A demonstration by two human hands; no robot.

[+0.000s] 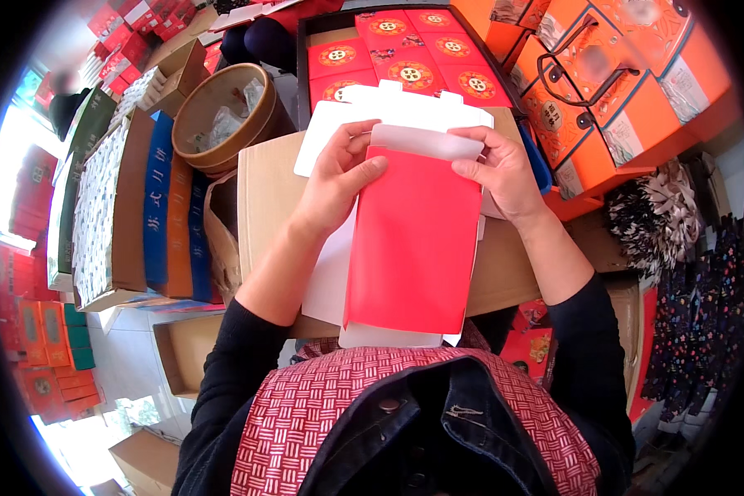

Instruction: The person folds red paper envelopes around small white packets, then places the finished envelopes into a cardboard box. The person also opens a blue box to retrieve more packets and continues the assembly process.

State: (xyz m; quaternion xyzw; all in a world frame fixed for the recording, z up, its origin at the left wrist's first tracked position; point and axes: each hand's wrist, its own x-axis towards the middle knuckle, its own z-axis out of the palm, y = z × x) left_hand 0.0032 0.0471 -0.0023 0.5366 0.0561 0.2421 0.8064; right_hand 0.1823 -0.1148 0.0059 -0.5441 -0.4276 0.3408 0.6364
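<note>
Between my hands is a red cardboard box [413, 240], flattish and unprinted on the side facing up, with a white end flap [426, 142] standing out at its far end. My left hand [339, 169] pinches the far left corner, thumb on the red face. At the far right corner, my right hand [504, 169] grips the flap's edge between thumb and fingers. Another pale flap [388, 336] shows at the near end, close to my apron. Beneath the box lie white unfolded card blanks [397, 107], partly hidden by it and by my hands.
A brown cardboard surface [264, 178] bears the work. Beyond it stands a black-rimmed tray [303, 58] of red printed boxes. Orange gift boxes [587, 107] with handles are stacked at right. A round tub [215, 153] holding clear plastic and a carton of white packets [95, 223] stand left.
</note>
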